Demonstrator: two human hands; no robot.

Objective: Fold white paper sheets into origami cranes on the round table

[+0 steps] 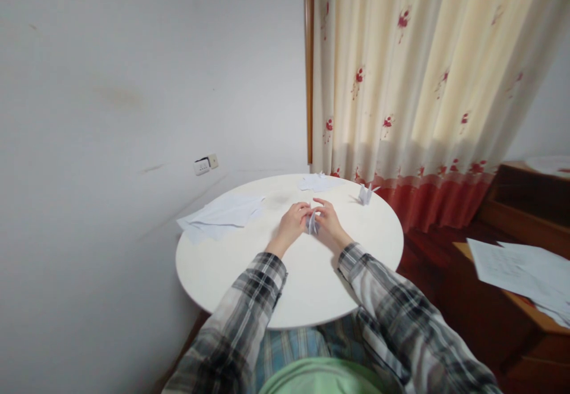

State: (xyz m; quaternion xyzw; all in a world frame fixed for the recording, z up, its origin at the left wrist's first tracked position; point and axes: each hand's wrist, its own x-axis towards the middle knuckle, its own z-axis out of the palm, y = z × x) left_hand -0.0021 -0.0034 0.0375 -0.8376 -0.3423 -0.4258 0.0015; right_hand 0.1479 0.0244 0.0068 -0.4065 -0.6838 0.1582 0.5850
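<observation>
Over the middle of the white round table [240, 275], my left hand [294, 223] and my right hand [328, 220] come together around a small folded paper piece [312, 224]. The piece is whitish, with pointed flaps standing up between my fingers; my hands hide part of it. My left fingers are closed on its left side. On its right side, my right thumb and fingers pinch it, with the index finger raised. A finished-looking folded paper crane [366, 194] stands on the table to the right, beyond my right hand.
Sheets of white paper [225, 213] lie at the table's left edge, and more paper pieces [317, 181] at the far edge. A wall with a socket [202, 166] stands left, a curtain [401, 85] behind. Papers [525, 272] rest on wooden furniture [552, 320] at right.
</observation>
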